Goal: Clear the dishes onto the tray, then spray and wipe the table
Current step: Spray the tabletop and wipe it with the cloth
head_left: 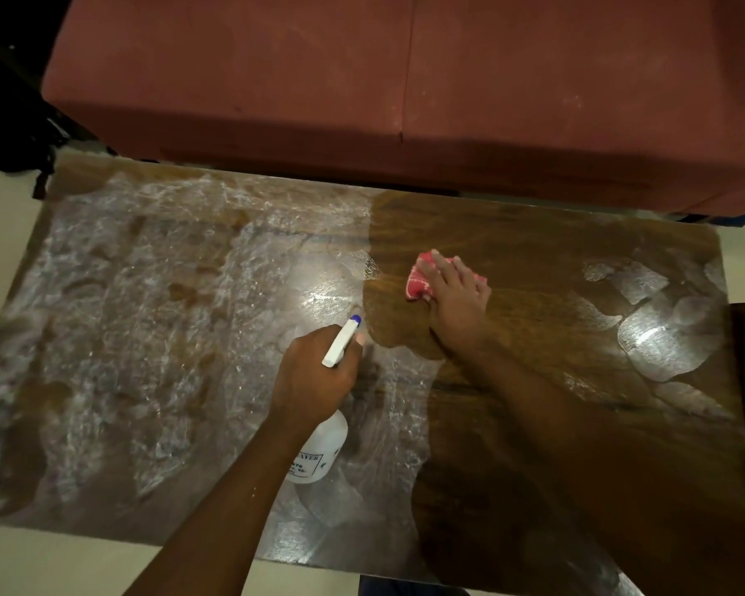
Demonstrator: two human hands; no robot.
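The table [555, 268] is a dark, glossy wooden slab, rectangular with rounded corners. A streaky, whitish film [147, 316] covers its left half, and rounder patches of it lie near the right end. The band between them shows bare, dark grain.

The left hand [315, 372] is clenched round the neck of a bottle [319, 449] of cloudy white plastic. It is held over the middle of the table, near the front edge, and its blue tip [355, 320] points away from the person. The right hand [456, 294] lies flat with straight fingers, pressing a crumpled pink cloth [418, 279] onto the bare wood just beyond the bottle.

A matt, reddish sofa [362, 79] runs close along the far edge. Pale floor [61, 565] shows at the left end and along the near side.
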